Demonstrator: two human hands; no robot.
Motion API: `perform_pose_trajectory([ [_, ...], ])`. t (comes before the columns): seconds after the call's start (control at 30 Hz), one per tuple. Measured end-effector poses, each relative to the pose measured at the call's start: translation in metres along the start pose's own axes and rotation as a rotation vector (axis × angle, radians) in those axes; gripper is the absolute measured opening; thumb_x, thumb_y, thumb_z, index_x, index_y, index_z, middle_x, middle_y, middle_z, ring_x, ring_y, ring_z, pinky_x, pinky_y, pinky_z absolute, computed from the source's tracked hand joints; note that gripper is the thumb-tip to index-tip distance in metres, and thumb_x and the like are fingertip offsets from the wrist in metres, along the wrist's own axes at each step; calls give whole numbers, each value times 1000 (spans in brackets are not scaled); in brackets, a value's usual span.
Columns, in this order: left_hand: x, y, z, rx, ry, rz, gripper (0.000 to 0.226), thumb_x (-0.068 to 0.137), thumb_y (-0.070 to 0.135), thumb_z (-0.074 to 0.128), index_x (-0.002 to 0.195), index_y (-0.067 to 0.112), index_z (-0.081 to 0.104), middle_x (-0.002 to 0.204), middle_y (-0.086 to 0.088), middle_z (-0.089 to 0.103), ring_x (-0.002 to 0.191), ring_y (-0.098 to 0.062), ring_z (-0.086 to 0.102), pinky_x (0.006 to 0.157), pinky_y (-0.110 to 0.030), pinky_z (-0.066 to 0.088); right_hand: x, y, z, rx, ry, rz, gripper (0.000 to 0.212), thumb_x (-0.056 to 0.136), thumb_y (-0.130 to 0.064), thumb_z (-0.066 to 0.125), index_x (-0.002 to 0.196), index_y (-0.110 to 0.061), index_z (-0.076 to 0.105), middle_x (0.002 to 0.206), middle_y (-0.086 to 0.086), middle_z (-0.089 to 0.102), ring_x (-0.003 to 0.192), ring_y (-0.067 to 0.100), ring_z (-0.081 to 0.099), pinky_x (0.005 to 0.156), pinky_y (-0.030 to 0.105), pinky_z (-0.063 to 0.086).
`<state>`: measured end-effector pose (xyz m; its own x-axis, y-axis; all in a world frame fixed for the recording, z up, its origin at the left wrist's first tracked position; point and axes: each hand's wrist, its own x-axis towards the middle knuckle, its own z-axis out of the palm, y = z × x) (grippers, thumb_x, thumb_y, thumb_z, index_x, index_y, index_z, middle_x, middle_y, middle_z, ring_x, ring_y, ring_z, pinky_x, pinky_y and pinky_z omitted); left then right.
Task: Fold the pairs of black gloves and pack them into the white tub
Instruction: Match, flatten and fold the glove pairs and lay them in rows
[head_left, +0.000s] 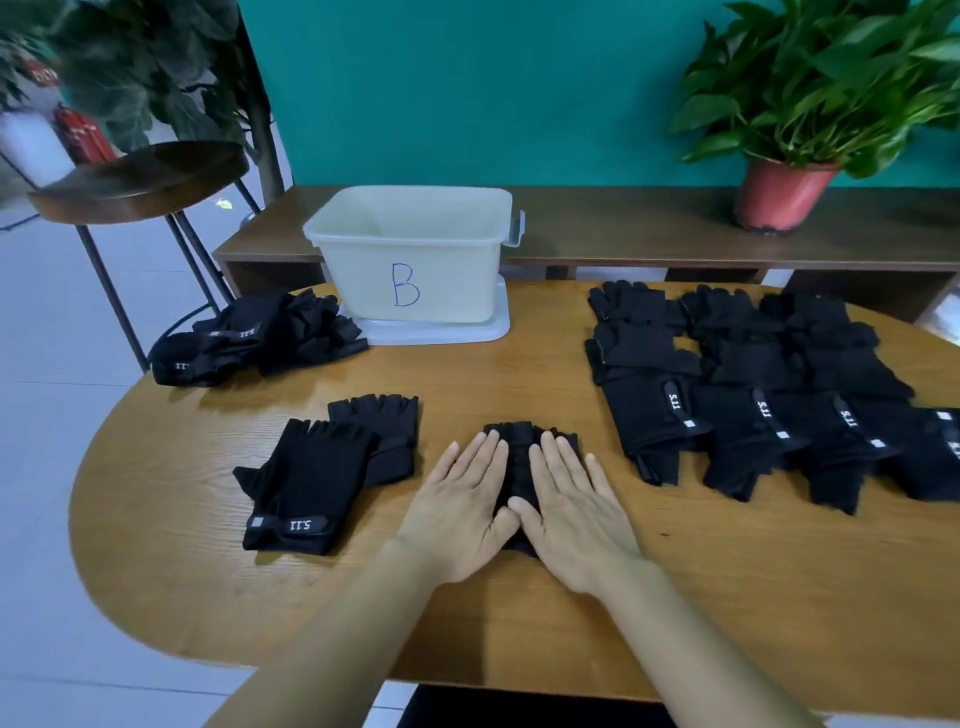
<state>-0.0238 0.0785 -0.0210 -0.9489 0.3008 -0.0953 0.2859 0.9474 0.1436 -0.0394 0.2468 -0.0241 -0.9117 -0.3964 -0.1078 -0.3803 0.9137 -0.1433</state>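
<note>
Folding step: left hand (457, 512) and right hand (571, 514) pressed the glove pair (519, 457) flat on the surface (701, 582), fingers (491, 452) straight, gripping nothing. The white tub (441, 260) behind seemed empty. Next move: fold, grip, carry to tub.

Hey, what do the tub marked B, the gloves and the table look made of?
Tub: probably off-white moulded plastic, smooth walls, faint sheen. Gloves: matte black stretch fabric, judging by soft creases; the wrist tab may be rubber. Table: wood or veneer, visible grain, satin finish.
</note>
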Motion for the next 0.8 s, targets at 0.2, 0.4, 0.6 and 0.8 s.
perform_pose_trajectory([
  [0.2, -5, -3, 2, 45, 8, -67, 97, 74, 67, -22, 156, 16, -17, 164, -4, -21, 149, -15, -25, 120, -37, -19, 0, -3, 2, 6, 1, 105, 103, 62, -68, -38, 149, -17, -25, 156, 2, -33, 144, 14, -30, 119, 39, -19],
  [0.4, -14, -7, 8, 88, 44, -213, 108, 68, 78, -29, 154, 14, -18, 164, -10, -16, 150, -21, -21, 121, -43, -18, 0, -5, -3, -30, -54, 168, 79, 93, -66, -5, 151, -16, -22, 158, 6, -30, 146, 18, -28, 120, 41, -17],
  [0.6, -42, -16, 2, 71, 167, -135, 89, 83, 74, -17, 153, 20, -19, 165, -4, -16, 149, -16, -25, 119, -39, -20, -2, -6, -25, 11, -37, 137, 72, 99, -61, 7, 155, -22, -14, 161, 10, -23, 148, 20, -23, 120, 43, -17],
  [0.8, -77, -68, -15, -41, 367, -251, 75, 92, 65, -7, 155, 24, -8, 165, 2, -5, 150, -8, -16, 118, -31, -22, -4, -30, -54, 44, 124, 25, 67, 102, -56, 14, 157, -22, -4, 164, 6, -15, 150, 16, -18, 120, 41, -15],
])
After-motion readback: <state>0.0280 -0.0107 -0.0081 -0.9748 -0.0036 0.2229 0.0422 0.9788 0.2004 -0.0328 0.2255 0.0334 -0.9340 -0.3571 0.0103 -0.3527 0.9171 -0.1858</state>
